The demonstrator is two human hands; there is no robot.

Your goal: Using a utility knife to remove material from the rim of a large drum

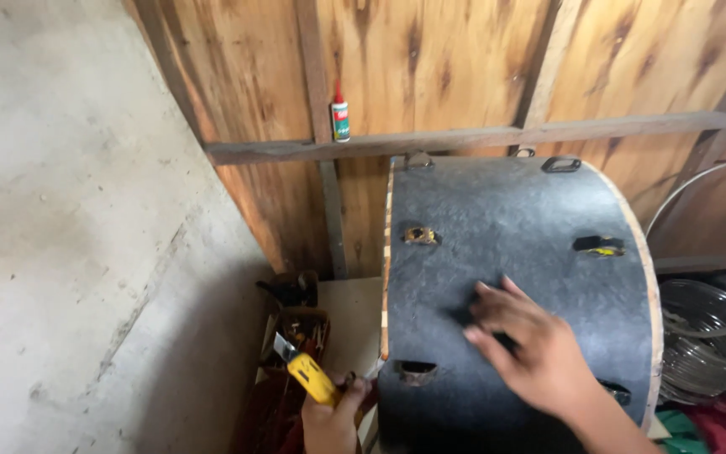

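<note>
- One dark drum shell [514, 227]; four cut-outs visible.
- Right hand [527, 345] spread flat on it.
- Left hand [332, 416], beside its left edge, grips one yellow utility knife [308, 374].

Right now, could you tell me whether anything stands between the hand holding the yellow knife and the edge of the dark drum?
Nothing visible does. The left hand grips the yellow knife right beside the drum, at its striped edge. The right hand rests flat on the drum's dark surface, clear of that edge.

The drum [514, 252] stands before the plank wall [464, 67]; a small bottle [340, 118] sits on the rail [464, 139] behind it, a tool box [296, 336] to its left.
</note>
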